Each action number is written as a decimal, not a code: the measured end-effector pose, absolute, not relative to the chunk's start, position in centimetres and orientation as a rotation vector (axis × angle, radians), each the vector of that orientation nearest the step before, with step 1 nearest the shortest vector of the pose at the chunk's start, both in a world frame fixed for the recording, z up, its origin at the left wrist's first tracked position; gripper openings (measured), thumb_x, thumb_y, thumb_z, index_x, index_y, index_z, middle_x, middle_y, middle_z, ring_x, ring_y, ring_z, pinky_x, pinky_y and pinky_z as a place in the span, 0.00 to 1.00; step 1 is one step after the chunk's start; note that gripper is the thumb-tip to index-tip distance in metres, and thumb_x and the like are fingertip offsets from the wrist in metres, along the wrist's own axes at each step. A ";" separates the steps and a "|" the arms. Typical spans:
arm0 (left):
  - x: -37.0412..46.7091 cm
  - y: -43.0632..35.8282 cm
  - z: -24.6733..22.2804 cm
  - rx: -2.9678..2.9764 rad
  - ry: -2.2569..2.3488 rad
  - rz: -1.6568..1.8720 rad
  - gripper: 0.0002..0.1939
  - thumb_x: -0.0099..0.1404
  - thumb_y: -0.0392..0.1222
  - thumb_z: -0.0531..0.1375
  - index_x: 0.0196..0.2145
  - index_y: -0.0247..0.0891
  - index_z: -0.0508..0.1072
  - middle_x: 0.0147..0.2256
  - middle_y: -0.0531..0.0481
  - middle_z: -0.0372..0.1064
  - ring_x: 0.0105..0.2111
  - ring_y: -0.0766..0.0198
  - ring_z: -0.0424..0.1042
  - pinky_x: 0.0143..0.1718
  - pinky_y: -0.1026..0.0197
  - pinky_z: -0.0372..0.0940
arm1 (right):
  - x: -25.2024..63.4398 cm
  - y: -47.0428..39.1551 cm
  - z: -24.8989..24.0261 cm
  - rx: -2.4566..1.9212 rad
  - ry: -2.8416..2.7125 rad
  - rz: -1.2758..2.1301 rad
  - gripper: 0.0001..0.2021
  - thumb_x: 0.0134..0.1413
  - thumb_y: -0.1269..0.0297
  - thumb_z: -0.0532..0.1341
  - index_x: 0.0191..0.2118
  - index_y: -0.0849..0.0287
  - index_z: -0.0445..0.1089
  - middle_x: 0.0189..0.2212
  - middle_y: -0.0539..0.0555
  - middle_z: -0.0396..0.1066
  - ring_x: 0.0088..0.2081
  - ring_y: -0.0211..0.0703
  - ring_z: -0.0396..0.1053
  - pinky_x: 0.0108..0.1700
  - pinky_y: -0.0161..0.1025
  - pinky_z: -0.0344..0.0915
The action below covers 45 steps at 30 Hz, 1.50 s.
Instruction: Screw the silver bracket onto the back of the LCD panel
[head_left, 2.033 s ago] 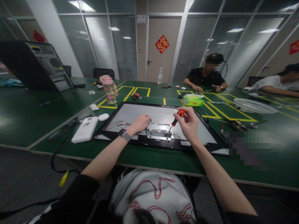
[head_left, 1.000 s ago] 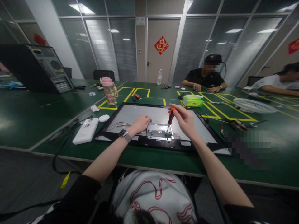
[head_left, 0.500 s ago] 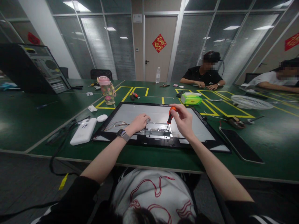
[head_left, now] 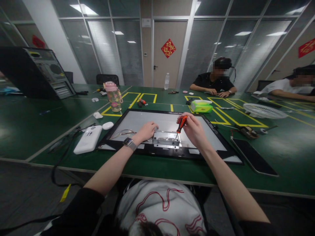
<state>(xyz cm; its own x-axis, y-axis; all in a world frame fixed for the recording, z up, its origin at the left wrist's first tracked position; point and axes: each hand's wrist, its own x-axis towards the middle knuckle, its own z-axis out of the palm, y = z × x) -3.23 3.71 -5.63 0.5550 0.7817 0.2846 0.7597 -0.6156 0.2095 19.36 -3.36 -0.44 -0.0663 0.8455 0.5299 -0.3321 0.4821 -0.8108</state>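
Note:
A flat panel (head_left: 152,118) with a black frame and pale back lies on the green table. On its near middle sits a silver metal bracket (head_left: 165,139). My right hand (head_left: 192,128) holds a red and black screwdriver (head_left: 181,124), its shaft slanting down to the bracket's right part. My left hand (head_left: 148,130) rests on the panel at the bracket's left edge, fingers bent; whether it grips the bracket is too small to tell. Thin wires (head_left: 124,132) lie on the panel left of that hand.
Left of the panel are a white power bank (head_left: 88,140), a white case (head_left: 107,125) and a bottle (head_left: 114,98). A phone (head_left: 253,156) lies right. Beyond are a green tissue pack (head_left: 201,106), a white fan grille (head_left: 264,110) and two people. A computer case (head_left: 36,72) stands far left.
The screwdriver handle has tilted further to the right, and my right hand has shifted slightly lower with its fingers rearranged around it. My left hand stays at the bracket.

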 end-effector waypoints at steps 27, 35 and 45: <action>-3.2 3.8 -5.6 2.735 1.343 0.540 0.17 0.64 0.29 0.49 0.46 0.36 0.72 0.44 0.42 0.68 0.45 0.56 0.68 0.50 0.53 0.64 | 20.6 -4.3 -0.3 -0.783 -1.548 0.460 0.11 0.57 0.60 0.60 0.45 0.53 0.73 0.37 0.53 0.72 0.40 0.44 0.71 0.45 0.45 0.67; -3.1 3.5 -5.3 2.715 1.366 0.523 0.17 0.64 0.29 0.49 0.46 0.36 0.72 0.45 0.43 0.68 0.45 0.57 0.68 0.51 0.54 0.64 | 21.2 -3.2 -1.0 -0.710 -1.462 0.631 0.09 0.55 0.55 0.62 0.38 0.52 0.74 0.30 0.50 0.69 0.31 0.40 0.69 0.35 0.41 0.70; -3.0 3.3 -5.1 2.700 1.367 0.522 0.17 0.65 0.29 0.48 0.46 0.35 0.72 0.45 0.42 0.68 0.45 0.57 0.68 0.50 0.54 0.64 | 21.4 -2.6 -1.2 -0.707 -1.423 0.723 0.12 0.56 0.53 0.61 0.42 0.52 0.72 0.32 0.51 0.72 0.36 0.43 0.72 0.43 0.44 0.70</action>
